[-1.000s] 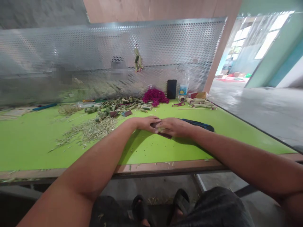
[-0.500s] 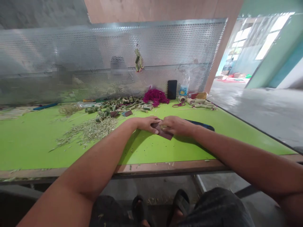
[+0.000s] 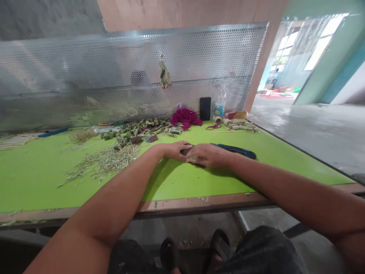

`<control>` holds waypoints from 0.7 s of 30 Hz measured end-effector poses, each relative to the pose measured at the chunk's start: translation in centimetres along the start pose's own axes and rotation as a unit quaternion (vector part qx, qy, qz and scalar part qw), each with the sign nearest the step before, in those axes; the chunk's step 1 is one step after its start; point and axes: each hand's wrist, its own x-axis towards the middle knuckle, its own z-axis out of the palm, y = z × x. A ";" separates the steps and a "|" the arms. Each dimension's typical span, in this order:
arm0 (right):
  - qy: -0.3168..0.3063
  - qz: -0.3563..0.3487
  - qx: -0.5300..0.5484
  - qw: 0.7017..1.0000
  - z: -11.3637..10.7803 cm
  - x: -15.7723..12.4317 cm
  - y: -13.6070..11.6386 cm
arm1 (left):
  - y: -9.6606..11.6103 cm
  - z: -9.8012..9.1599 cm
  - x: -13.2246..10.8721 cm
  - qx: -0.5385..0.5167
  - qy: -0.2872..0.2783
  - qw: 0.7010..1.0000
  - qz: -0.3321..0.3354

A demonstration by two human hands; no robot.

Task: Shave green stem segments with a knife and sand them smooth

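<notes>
Hidden grip (left hand (image 3: 172, 150), right hand (image 3: 209, 155))

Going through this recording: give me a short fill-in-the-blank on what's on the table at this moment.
1. The tangled fibre bundle on the green tabletop is ____ in colour.
2. The tool handle just beyond the right hand is mainly ____.
3. In the view, the pale shredded fibres lie to the ____ of the left hand.
4. Beside the upright black phone stands a clear plastic ____.

Missing words: magenta; blue; left; bottle.
</notes>
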 end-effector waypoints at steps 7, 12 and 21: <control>0.023 0.068 -0.007 0.997 -0.1 -0.4 0.5 | -0.5 0.2 0.2 0.002 0.003 1.000 -0.003; -0.007 -0.005 0.053 0.999 -0.3 -0.6 0.6 | 0.1 0.0 -0.1 0.007 0.005 1.000 -0.002; 0.014 0.057 0.031 0.998 -0.7 -0.8 0.6 | 0.3 0.0 -0.1 0.011 0.005 1.000 -0.020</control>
